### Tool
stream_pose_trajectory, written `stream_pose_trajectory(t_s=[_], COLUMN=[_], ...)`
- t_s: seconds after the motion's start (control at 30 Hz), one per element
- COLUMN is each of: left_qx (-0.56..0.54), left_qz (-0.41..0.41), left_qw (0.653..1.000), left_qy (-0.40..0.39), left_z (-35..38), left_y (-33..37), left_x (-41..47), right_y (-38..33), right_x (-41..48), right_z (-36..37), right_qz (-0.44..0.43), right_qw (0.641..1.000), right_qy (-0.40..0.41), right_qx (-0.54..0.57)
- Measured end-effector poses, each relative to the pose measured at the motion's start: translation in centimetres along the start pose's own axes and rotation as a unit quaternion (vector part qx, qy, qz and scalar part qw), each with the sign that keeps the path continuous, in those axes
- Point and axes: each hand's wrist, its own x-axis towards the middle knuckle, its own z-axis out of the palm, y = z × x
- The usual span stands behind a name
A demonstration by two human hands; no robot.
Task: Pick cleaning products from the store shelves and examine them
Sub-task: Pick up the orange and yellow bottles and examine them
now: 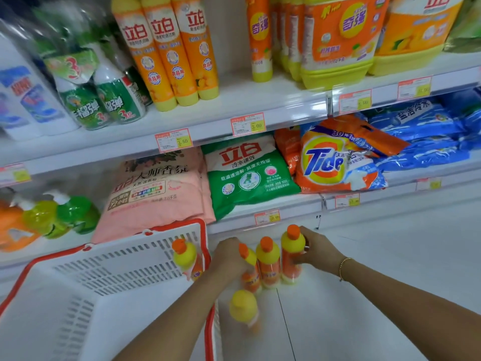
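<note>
Five bottles (268, 261): picked, one in basket (117, 261)
Left hand (229, 256): fingers curled round leftmost standing bottle (248, 256)
Right hand (317, 247): fingers wrapped round rightmost bottle (292, 246)
Remaining: probably examining labels

The bottles (268, 267) are glossy plastic, the basket (117, 267) matt white plastic, the detergent bags (250, 175) shiny film.

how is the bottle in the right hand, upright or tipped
Upright: the bottle stands on the floor, orange cap on top, with the right hand gripping its side. Left hand grips a second bottle.
</note>
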Motion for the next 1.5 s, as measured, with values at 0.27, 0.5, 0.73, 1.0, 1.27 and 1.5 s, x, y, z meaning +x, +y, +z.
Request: stream_pose_trajectory(t_s=[0.27,0.5,0.73,1.0,1.27,1.5], left_qx=[-0.121,-0.253,-0.246,-0.229,-0.326,-0.331], left_qz=[0.065,0.284,0.362,0.339,0.36,0.358], left_qw=[0.979,0.86,0.804,0.85,0.835,0.842], left_qy=[0.149,0.341,0.402,0.331,0.259,0.231], left_z=[-12.1,-26.0,-31.5,-33.8,-32.8,-29.3], left_y=[4.6,10.3,15.4,18.3,18.8,17.4], left_x=[-4.9,-9.5,-3.5,5.3,11.0,13.6], right_y=[-15.0,-26.2,-29.3,-28.2,-28.4,-25.8], right_x=[-1.4,-4.6,3.2,9.7,14.2,15.3], right_z=[-15.6,-23.8,-21.4,-20.1,-19.6,-17.6], right_qz=[-0.117,-0.375,-0.402,-0.337,-0.309,-0.254], right_qw=[0.989,0.891,0.823,0.848,0.843,0.854], right_qy=[0.002,0.225,0.378,0.39,0.438,0.454], right_qx=[-0.088,0.122,0.131,0.123,0.057,-0.019])
